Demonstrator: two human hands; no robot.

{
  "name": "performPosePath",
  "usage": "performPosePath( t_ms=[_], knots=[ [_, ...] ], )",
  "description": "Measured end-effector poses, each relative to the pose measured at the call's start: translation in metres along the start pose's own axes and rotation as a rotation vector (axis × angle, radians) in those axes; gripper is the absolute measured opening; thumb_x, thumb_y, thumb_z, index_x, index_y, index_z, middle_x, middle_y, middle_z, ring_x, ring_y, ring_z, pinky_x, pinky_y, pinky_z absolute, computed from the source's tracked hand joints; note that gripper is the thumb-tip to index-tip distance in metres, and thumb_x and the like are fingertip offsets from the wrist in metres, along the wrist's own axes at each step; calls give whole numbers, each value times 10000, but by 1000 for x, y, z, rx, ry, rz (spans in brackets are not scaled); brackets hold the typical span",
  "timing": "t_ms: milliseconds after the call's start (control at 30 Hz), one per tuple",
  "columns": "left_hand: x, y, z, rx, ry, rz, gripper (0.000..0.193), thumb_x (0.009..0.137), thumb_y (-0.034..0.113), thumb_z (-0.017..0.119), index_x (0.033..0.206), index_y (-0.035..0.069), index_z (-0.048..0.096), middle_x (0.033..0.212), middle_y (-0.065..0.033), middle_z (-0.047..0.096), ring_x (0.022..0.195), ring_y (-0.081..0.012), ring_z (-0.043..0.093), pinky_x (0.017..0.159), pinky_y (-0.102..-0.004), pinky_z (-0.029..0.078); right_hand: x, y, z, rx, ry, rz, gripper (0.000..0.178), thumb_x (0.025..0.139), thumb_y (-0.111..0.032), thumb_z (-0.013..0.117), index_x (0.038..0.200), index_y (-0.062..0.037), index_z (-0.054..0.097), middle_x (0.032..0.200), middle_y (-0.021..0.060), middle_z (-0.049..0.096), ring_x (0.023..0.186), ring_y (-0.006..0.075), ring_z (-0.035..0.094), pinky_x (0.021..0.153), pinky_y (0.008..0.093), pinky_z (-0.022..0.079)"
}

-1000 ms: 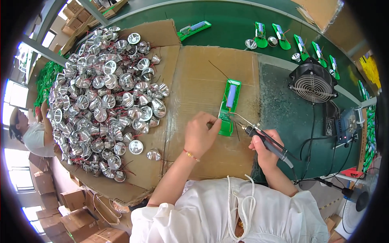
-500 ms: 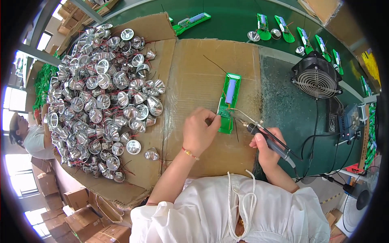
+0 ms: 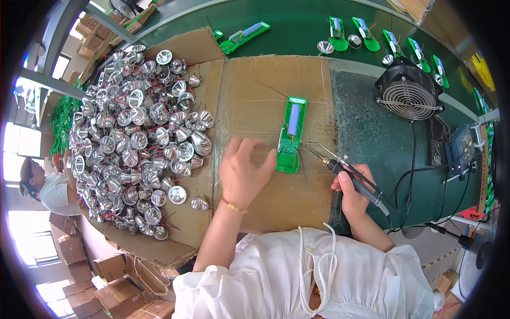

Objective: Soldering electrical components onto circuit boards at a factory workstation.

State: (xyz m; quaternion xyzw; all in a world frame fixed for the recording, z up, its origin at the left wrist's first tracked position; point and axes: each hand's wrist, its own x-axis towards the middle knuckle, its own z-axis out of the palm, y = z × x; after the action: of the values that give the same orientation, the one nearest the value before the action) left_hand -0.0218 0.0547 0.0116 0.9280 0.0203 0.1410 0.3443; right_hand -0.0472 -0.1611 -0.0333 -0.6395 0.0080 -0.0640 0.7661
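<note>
Left hand [image 3: 243,175]: apparently empty, thumb spread from fingers, nearest the green housing [image 3: 287,164]. Housing: on cardboard [image 3: 297,204], just right of that thumb, long axis fore-and-aft, far end slightly right. Right hand [image 3: 353,201]: gripping soldering iron [image 3: 365,191], farther off.

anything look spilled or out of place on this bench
Pale specks litter the dark green work surface left of the black round-grilled fan, like spilled debris. One silver cone-shaped reflector sits alone beside the large heap of silver reflectors.

assembly workshop; soldering iron [image 3: 365,190], heaped reflectors [image 3: 138,140], stacked cartons [image 3: 70,249]
</note>
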Motion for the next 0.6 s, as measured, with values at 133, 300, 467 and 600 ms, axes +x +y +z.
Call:
performPosePath(
  t_ms=[133, 300, 467, 600],
  knots=[
    [-12, -3, -1, 432, -200, 132, 178, 628, 214, 639, 739, 84, 591, 790, -81, 563, 803, -252, 525, 688, -383, 421, 1, 1, -1, 4, -5, 50, 164, 789, -67, 606, 851, 16, 478, 663, 89, 572, 531, 114, 550, 491, 230, 455],
    [-19, -5, 9, 384, -198, 77, 76, 704, 94, 560, 762, 62, 597, 735, -77, 564, 743, -268, 525, 658, -380, 423, 1, 1, -3, -1, 1, 28, 169, 786, -76, 613, 843, 17, 484, 665, 86, 573, 532, 111, 551, 489, 227, 455],
    [-19, -3, 12, 141, 63, 160, 86, 750, 49, 557, 814, 61, 613, 719, -83, 567, 708, -259, 523, 619, -352, 419, 0, -2, -1, 15, -10, 14, 167, 783, -73, 615, 842, 19, 489, 671, 84, 572, 534, 108, 552, 490, 229, 456],
    [-18, -2, 14, -149, -23, -68, 42, 735, 75, 609, 773, 58, 619, 731, -80, 578, 689, -242, 522, 612, -343, 410, -1, -1, 0, -6, -47, 9, 166, 780, -71, 614, 848, 18, 492, 674, 82, 569, 538, 104, 554, 492, 228, 455]
  ],
)
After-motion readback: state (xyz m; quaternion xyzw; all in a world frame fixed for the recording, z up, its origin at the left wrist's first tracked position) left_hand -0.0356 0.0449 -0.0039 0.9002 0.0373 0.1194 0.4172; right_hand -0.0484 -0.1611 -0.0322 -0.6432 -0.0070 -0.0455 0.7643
